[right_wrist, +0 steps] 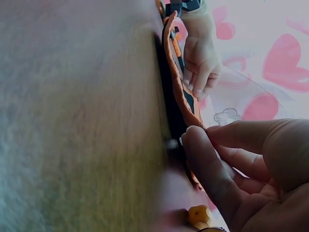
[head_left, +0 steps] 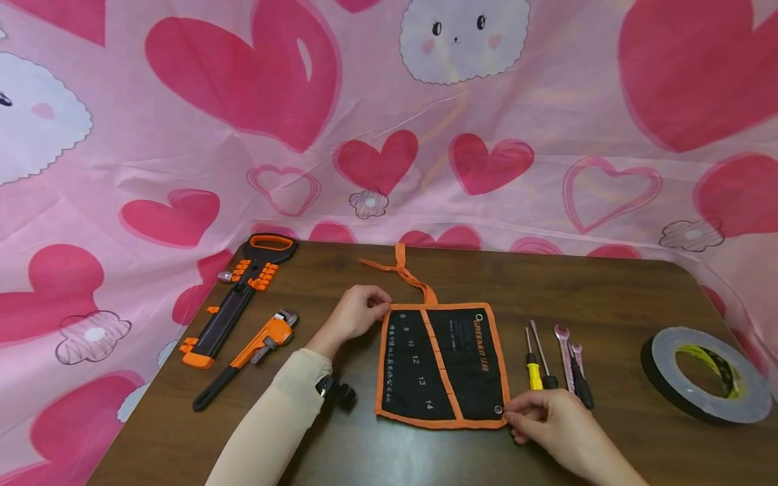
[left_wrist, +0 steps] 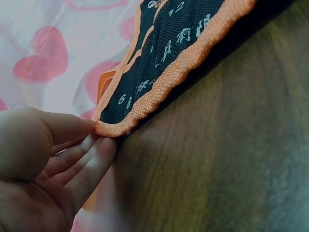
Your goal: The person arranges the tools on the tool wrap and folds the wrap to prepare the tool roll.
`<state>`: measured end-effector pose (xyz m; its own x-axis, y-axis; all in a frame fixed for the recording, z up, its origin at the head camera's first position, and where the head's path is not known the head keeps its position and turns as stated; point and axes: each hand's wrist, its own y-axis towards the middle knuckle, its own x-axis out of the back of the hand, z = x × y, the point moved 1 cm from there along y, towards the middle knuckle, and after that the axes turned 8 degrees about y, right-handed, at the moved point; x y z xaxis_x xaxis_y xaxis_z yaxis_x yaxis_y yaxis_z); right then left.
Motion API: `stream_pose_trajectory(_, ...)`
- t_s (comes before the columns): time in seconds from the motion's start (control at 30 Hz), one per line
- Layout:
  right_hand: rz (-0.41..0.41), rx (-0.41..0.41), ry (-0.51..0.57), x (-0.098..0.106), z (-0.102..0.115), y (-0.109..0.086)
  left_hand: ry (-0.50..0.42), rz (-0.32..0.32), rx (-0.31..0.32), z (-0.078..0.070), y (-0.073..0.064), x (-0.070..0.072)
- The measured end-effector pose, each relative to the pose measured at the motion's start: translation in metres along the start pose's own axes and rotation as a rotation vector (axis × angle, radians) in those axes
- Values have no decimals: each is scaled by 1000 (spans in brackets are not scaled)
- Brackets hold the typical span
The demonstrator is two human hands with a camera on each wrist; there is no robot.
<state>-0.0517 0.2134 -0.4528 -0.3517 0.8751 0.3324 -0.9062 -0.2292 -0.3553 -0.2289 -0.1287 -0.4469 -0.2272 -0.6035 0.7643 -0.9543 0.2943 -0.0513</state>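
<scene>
A black fabric tool pouch [head_left: 419, 364] with orange edging lies in front of me, white size numbers down its left panel and an orange tie strap [head_left: 416, 278] trailing from its top edge. My left hand [head_left: 355, 314] pinches the upper left corner; in the left wrist view the thumb is on top and the fingers are underneath, with that corner lifted off the table. At the lower right corner, by a metal eyelet [head_left: 498, 410], my right hand [head_left: 556, 422] pinches the edging between thumb and fingers. The right wrist view shows the pouch [right_wrist: 179, 96] edge-on.
Right of the pouch lie a yellow screwdriver [head_left: 534, 371], a black-handled screwdriver [head_left: 549, 379] and small open-ended wrenches [head_left: 565, 351]. A tape roll [head_left: 668, 385] sits far right. Leftward are an orange pipe wrench [head_left: 255, 347] and a long black holder [head_left: 234, 307] with orange clips.
</scene>
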Motion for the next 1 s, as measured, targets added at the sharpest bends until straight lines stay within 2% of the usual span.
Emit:
stream_pose_trajectory(0.33, -14, 11, -2, -3, -1, -1, 6, 4, -18, 1, 4, 1)
stream_pose_trajectory(1.0, 13, 54, -6, -5, -6, -1, 16, -6, -17, 3, 10, -1)
